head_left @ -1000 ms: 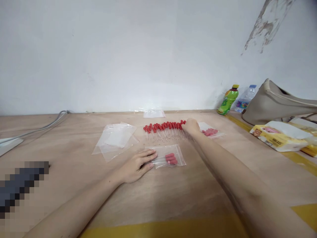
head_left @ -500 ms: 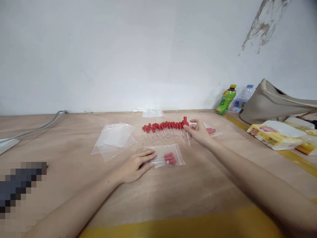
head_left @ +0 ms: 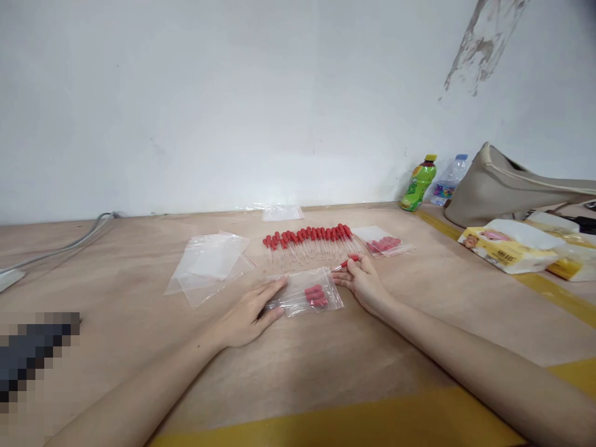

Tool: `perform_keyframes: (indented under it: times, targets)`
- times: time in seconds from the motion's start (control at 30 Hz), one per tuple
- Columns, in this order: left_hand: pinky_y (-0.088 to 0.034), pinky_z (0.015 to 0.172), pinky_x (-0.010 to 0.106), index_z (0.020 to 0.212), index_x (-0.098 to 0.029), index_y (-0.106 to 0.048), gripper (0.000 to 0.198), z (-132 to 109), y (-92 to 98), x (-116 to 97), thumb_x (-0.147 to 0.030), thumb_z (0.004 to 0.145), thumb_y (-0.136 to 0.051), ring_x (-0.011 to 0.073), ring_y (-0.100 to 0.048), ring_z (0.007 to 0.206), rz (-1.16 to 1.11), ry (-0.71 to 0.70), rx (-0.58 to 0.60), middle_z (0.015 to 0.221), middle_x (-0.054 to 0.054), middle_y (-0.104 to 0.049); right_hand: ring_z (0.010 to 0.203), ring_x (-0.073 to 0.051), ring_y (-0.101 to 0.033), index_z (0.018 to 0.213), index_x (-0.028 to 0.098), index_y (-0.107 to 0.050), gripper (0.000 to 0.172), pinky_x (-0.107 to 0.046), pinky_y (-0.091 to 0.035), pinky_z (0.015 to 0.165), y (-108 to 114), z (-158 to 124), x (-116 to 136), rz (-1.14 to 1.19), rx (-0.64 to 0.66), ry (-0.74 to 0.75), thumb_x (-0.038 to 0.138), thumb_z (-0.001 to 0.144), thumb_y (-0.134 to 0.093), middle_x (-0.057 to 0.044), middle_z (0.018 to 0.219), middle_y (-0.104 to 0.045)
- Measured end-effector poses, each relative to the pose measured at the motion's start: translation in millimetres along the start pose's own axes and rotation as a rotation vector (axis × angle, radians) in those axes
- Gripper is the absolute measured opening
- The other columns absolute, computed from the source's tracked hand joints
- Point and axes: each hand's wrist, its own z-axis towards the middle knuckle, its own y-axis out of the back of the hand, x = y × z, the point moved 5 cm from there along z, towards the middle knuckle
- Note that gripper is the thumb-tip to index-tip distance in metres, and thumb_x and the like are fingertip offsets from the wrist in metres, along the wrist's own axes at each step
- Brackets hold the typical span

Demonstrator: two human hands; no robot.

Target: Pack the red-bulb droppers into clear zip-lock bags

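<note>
The slim clear dropper with a red rubber bulb [head_left: 347, 262] looks light, its thin stem probably brittle; the soft bulb seems the safest grip. The right hand [head_left: 362, 284] pinches it there, just right of the clear plastic zip bag [head_left: 298, 297], which the left hand [head_left: 249, 310] pins with flat, open fingers.

Two bare forearms, left hand [head_left: 249, 313], right hand [head_left: 365, 285]

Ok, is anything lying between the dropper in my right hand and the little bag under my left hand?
Nothing visible. The right hand holds the red-capped dropper beside the bag, at its far right corner, only bare table between. The left hand lies flat on its left end. The row of droppers lies farther back.
</note>
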Motion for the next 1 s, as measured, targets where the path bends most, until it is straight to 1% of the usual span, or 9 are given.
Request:
perform_keyframes:
  times: [0.1,0.17,0.3,0.43,0.57,0.7,0.8,0.9,1.0]
  targets:
    - [-0.033,0.102,0.041,0.137,-0.024,-0.023,0.051,0,-0.5,0,-0.034,0.090,-0.039,0.0221,-0.036,0.124,-0.009,-0.003,0.004,0.139,0.005,-0.033,0.056,-0.011,-0.060,0.082,0.022,-0.039,0.020,-0.028,-0.051,0.060,-4,-6,-1,-0.017,0.077,-0.093,0.023,0.071,-0.056,0.003,0.068,-0.057]
    - [-0.033,0.101,0.041,0.137,-0.024,-0.023,0.050,0,-0.5,0,-0.034,0.090,-0.039,0.0224,-0.036,0.124,-0.013,-0.010,-0.003,0.138,0.006,-0.034,0.054,-0.009,-0.058,0.078,0.020,-0.043,0.020,-0.026,-0.049,0.057,-4,-7,-1,-0.051,0.117,-0.123,0.020,0.067,-0.059,0.001,0.069,-0.058]
    - [-0.033,0.101,0.041,0.137,-0.024,-0.023,0.050,0,-0.4,0,-0.034,0.090,-0.039,0.0225,-0.037,0.123,-0.005,-0.011,-0.008,0.138,0.005,-0.035,0.047,-0.008,-0.054,0.080,0.021,-0.044,0.029,-0.023,-0.044,0.048,-2,-7,1,-0.132,0.144,-0.071,0.025,0.062,-0.066,0.005,0.060,-0.055]
    - [-0.033,0.101,0.040,0.136,-0.024,-0.024,0.050,0,-0.6,0,-0.034,0.090,-0.039,0.0219,-0.037,0.123,0.004,-0.008,-0.004,0.137,0.005,-0.036,0.044,-0.006,-0.050,0.074,0.018,-0.048,0.029,-0.020,-0.042,0.046,-7,-9,-3,-0.320,0.260,-0.067,0.031,0.060,-0.069,0.005,0.054,-0.055]
    - [-0.034,0.101,0.040,0.136,-0.023,-0.026,0.049,1,-0.2,-1,-0.034,0.090,-0.038,0.0223,-0.038,0.122,0.015,-0.015,-0.004,0.137,0.006,-0.037,0.041,-0.007,-0.047,0.072,0.018,-0.052,0.024,-0.019,-0.039,0.040,-9,-7,-6,-0.436,0.230,-0.091,0.032,0.061,-0.068,0.005,0.050,-0.055]
    - [-0.034,0.100,0.040,0.135,-0.023,-0.028,0.049,2,0.2,-2,-0.035,0.090,-0.039,0.0228,-0.038,0.122,0.013,-0.005,-0.003,0.137,0.005,-0.036,0.038,-0.009,-0.046,0.072,0.019,-0.054,0.023,-0.021,-0.036,0.034,-7,0,-9,-0.516,0.124,-0.063,0.034,0.062,-0.068,0.003,0.051,-0.056]
    - [-0.033,0.101,0.040,0.136,-0.023,-0.027,0.049,2,-1.1,-2,-0.036,0.090,-0.039,0.0226,-0.036,0.123,0.017,0.004,0.007,0.138,0.005,-0.035,0.045,-0.013,-0.053,0.070,0.019,-0.057,0.024,-0.024,-0.041,0.037,-7,5,-11,-0.543,0.126,0.024,0.038,0.061,-0.068,0.000,0.054,-0.059]
    - [-0.032,0.102,0.040,0.136,-0.023,-0.026,0.050,1,-2.8,0,-0.037,0.090,-0.039,0.0220,-0.035,0.124,0.025,0.016,0.015,0.139,0.005,-0.033,0.056,-0.017,-0.058,0.071,0.018,-0.060,0.024,-0.027,-0.047,0.046,-12,5,-13,-0.530,0.219,0.088,0.040,0.063,-0.065,-0.003,0.063,-0.063]
    - [-0.031,0.103,0.039,0.136,-0.022,-0.027,0.050,2,-3.2,2,-0.038,0.090,-0.039,0.0215,-0.035,0.124,0.033,0.032,0.025,0.138,0.005,-0.035,0.058,-0.014,-0.057,0.072,0.018,-0.062,0.023,-0.026,-0.047,0.051,-17,2,-10,-0.561,0.315,0.133,0.039,0.065,-0.062,-0.003,0.068,-0.064]
